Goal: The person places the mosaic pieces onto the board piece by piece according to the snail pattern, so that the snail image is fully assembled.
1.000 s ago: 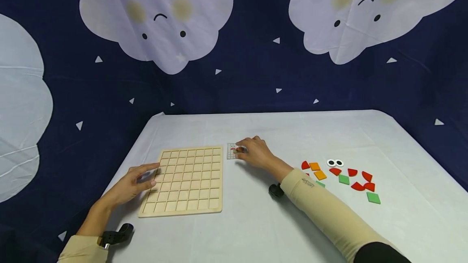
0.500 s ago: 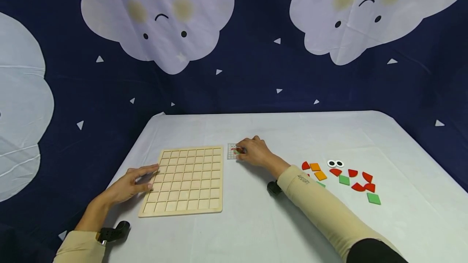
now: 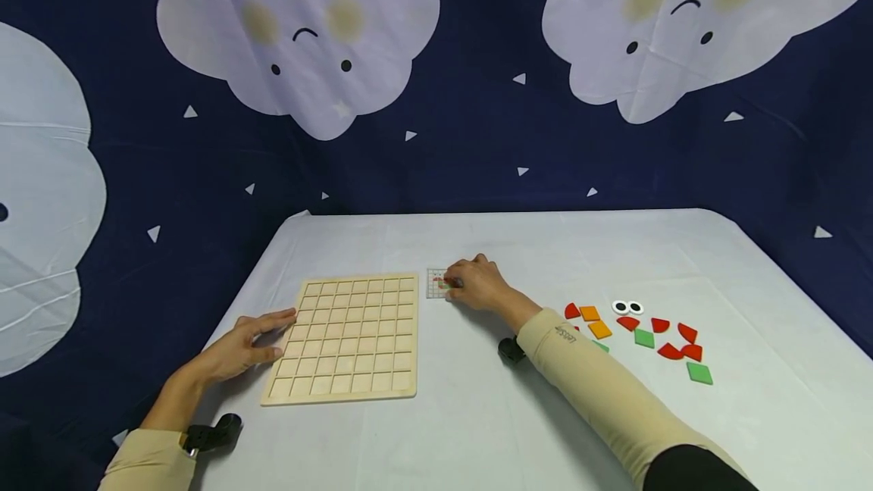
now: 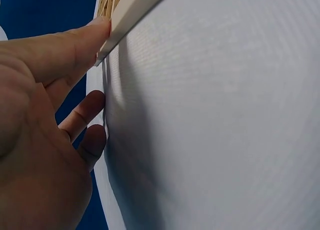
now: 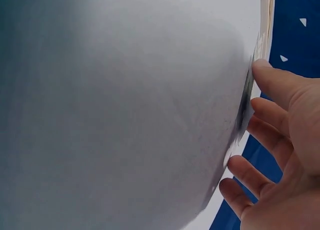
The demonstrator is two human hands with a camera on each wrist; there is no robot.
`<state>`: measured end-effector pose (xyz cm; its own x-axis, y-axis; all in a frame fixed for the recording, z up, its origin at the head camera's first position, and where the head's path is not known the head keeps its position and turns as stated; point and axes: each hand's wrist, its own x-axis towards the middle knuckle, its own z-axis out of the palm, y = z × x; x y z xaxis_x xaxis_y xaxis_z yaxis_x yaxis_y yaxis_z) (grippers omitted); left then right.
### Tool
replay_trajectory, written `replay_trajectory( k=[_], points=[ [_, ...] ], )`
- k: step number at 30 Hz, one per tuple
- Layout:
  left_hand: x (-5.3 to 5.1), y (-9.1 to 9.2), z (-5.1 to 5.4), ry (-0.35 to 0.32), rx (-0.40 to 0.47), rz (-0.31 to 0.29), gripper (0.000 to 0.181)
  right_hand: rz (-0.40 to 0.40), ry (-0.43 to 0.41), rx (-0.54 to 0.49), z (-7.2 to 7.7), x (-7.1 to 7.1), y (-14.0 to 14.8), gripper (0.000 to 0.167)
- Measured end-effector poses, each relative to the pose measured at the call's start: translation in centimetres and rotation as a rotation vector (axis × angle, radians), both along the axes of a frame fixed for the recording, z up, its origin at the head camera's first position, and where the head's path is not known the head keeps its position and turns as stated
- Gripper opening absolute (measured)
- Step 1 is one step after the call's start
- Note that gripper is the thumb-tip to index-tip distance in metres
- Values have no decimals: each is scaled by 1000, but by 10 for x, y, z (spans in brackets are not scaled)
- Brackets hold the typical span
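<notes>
A wooden grid board with rows of square recesses lies flat on the table. At its left edge, my left hand touches the rim with extended fingers; the left wrist view has a fingertip against the board's side. Just beyond the board's upper right corner lies a small pattern card printed with a grid and coloured shapes. My right hand rests over the card's right part and hides it. The right wrist view has the thumb and fingers spread and lightly bent, low at the table surface.
To the right lie several red quarter-round pieces, orange squares and green pieces. A pair of round eye pieces lies behind them. The right sleeve partly covers some pieces. A dark cloud-print cloth hangs behind the white table.
The view has shifted slightly. My left hand has drawn its thumb back a little from the board. My right hand stays at the card, and the loose pieces lie as before.
</notes>
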<state>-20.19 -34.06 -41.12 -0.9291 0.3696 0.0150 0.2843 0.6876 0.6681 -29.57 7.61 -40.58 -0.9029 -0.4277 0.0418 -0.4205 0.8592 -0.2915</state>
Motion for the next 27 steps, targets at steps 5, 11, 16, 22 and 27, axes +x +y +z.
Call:
replay_trajectory(
  k=[5,11,16,22,27],
  points=[
    [2,-2,-1,4,-17,3,59,14,13,5,-1,-1,-1,36],
    [2,-3,-2,-9,-3,-4,59,4,20,13,-2,-2,-2,32],
    [4,0,-4,-14,21,-26,59,11,21,43,-1,-1,2,31],
    [3,17,-6,-22,16,-33,59,41,42,55,1,4,15,29],
    [6,39,-4,-30,-12,-37,60,54,40,37,1,10,33,30]
  ],
)
